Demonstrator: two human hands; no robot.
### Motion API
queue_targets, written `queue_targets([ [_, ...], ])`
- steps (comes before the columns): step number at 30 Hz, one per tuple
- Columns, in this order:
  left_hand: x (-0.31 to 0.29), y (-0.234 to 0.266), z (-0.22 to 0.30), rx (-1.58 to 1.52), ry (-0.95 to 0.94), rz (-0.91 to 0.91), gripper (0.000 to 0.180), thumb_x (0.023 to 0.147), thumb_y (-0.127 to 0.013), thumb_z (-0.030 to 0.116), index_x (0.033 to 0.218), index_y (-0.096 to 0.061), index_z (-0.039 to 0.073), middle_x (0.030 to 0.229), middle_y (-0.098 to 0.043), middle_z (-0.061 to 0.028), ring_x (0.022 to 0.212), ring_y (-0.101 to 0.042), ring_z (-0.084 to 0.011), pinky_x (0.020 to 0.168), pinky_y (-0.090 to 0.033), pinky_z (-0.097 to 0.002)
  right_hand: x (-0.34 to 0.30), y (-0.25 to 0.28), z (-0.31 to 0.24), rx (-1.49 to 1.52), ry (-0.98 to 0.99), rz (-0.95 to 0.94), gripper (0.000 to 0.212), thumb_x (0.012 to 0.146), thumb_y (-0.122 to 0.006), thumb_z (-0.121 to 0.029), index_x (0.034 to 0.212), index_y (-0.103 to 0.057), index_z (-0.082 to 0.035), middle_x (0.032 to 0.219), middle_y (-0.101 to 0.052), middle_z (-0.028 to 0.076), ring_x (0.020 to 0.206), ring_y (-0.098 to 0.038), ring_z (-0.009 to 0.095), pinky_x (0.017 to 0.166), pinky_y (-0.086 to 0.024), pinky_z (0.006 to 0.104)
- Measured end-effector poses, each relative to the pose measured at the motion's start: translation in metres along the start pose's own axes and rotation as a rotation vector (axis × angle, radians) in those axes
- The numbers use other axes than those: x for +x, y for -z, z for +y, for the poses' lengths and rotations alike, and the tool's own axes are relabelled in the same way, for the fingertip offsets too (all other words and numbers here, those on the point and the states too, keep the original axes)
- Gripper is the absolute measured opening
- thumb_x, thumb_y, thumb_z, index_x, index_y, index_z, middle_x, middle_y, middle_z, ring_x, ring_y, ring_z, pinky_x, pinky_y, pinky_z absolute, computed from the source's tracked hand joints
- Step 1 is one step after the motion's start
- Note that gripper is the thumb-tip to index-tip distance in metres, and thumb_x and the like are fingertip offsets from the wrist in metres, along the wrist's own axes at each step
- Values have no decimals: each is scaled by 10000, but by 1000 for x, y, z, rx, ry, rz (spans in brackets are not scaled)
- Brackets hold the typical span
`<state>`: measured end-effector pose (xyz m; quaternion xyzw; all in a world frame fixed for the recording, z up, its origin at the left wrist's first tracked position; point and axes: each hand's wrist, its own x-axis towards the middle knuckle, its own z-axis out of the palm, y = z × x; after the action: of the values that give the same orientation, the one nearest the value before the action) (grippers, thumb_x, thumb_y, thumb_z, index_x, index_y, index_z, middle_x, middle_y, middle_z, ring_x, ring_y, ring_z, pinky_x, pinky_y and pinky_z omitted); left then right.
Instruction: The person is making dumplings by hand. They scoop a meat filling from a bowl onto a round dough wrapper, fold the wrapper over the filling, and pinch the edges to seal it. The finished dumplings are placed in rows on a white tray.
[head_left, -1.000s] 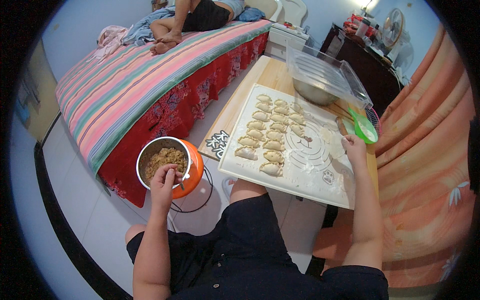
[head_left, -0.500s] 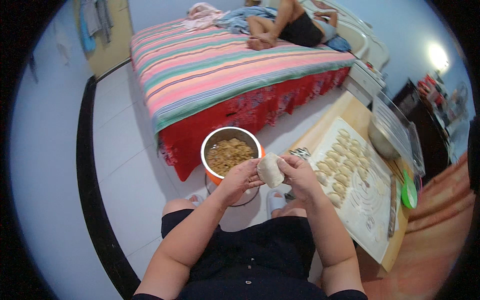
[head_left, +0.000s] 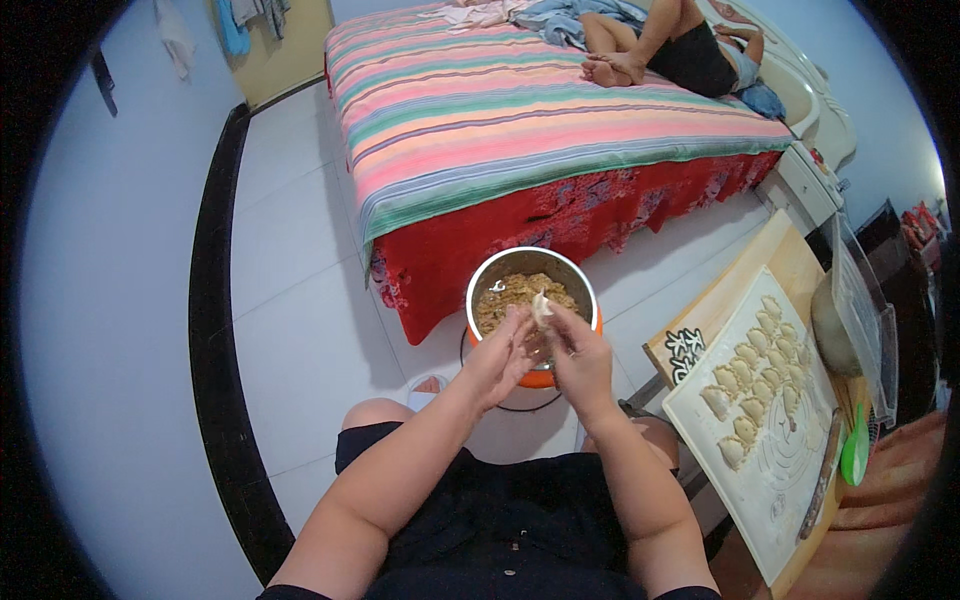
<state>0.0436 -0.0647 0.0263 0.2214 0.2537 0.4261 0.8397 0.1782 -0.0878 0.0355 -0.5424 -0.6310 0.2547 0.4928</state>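
A pale dumpling [head_left: 541, 306], its dough seen edge-on, is pinched between the thumb and fingers of my right hand [head_left: 580, 360]. My left hand [head_left: 503, 357] is beside it with fingers stretched out and the palm turned toward my right hand; it looks to hold nothing. Both hands are over the near rim of a round metal pot [head_left: 482, 268] with an orange outside. Brownish minced filling [head_left: 545, 288] lies in the pot. How far the dumpling's edge is closed cannot be seen.
On my right, a wooden table [head_left: 790, 235] bears a white mat [head_left: 700, 410] with rows of dumplings [head_left: 765, 375], a rolling pin [head_left: 822, 475] and a green spoon or scoop [head_left: 855, 450]. Ahead stands a striped bed [head_left: 450, 130], where a person [head_left: 690, 60] lies.
The dumpling went from between both hands, broad side showing, to my right hand, edge-on. My left fingers have straightened off it. The view has shifted, so the surroundings sit further right.
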Motion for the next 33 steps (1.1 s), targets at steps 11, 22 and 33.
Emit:
queue_targets([
  [11, 25, 45, 18, -30, -127, 324, 319, 959, -436, 140, 1231, -436, -26, 1178, -550, -144, 1030, -581, -233, 906, -489, -349, -2, 34, 37, -358, -52, -198, 353, 798, -515, 59, 1123, -587, -59, 991, -620, 140, 939, -607, 283, 792, -490, 365],
  [22, 20, 43, 41, -55, -153, 324, 335, 959, -458, 199, 1209, -451, -23, 1150, -555, -134, 1039, -572, -219, 908, -486, -340, -14, 18, 62, -644, 199, -646, 315, 780, -579, -54, 1087, -611, -119, 888, -498, 98, 857, -539, 259, 717, -475, 362],
  [33, 20, 43, 46, -16, -146, 376, 348, 964, -441, 198, 1223, -437, -34, 1175, -542, -145, 1053, -569, -227, 909, -487, -341, 1, 34, 65, -508, -29, -118, 199, 817, -595, -73, 1010, -643, -77, 842, -586, 118, 760, -597, 303, 669, -484, 382],
])
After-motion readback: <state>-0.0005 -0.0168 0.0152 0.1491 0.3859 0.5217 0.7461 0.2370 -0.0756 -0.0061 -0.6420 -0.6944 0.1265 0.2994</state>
